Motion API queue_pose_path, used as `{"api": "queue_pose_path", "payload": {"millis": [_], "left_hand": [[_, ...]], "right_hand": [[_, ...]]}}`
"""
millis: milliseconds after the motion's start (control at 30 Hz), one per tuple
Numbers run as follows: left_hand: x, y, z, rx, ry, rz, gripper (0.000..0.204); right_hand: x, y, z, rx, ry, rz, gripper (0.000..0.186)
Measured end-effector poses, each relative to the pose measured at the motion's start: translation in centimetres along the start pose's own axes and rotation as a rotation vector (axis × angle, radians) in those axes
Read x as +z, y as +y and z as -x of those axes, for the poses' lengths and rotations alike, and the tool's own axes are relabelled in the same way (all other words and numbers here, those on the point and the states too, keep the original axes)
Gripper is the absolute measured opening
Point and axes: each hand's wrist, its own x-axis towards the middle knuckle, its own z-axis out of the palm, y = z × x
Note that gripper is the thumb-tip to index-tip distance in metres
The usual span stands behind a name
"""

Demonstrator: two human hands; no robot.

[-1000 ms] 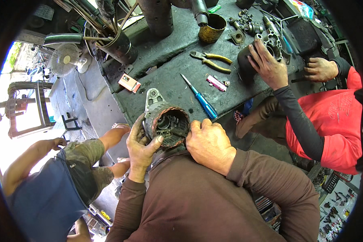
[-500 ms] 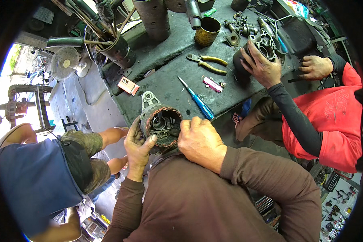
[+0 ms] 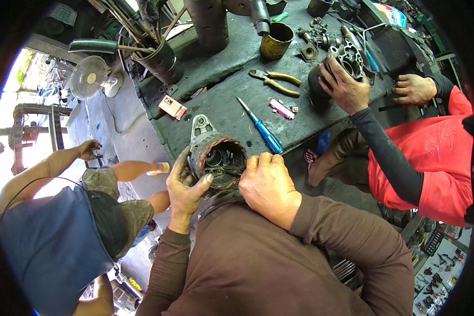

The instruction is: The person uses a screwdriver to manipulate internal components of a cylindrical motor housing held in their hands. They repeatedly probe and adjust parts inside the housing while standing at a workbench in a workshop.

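The left hand (image 3: pixel 186 184) is grasping the round motor housing (image 3: pixel 217 158) from its left side, at the near edge of the bench (image 3: pixel 231 113). The right hand (image 3: pixel 266 181) is half clenched, its fingertips touching the housing's right rim. A blue screwdriver (image 3: pixel 262 129) lies just beyond this hand.

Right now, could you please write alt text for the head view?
Two hands, left hand and right hand, grip a round motor housing at a dark workbench. A blue screwdriver and yellow pliers lie on it; two other people work nearby.

Round grey cast-metal motor housing (image 3: pixel 216 158): matt, grimy, w/ copper windings inside. Behind it, dark workbench top (image 3: pixel 237 100): rough, oil-stained; blue-handled screwdriver (image 3: pixel 262 128): glossy plastic grip.
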Motion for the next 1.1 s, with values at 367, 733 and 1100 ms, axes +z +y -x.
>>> {"api": "queue_pose_path", "payload": {"millis": [367, 733, 1100], "left_hand": [[0.1, -0.2, 0.0, -0.003, 0.013, 0.0, 0.096], [0.3, 0.1, 0.0, -0.038, 0.021, -0.023, 0.095], [0.1, -0.4, 0.6, -0.031, 0.031, -0.026, 0.099]], "right_hand": [[-0.1, 1.2, -0.6, -0.041, -0.092, -0.142, 0.024], [0.7, 1.4, 0.0, -0.05, -0.077, -0.157, 0.028], [1.2, 1.4, -0.3, -0.062, -0.009, -0.086, 0.022]]}}
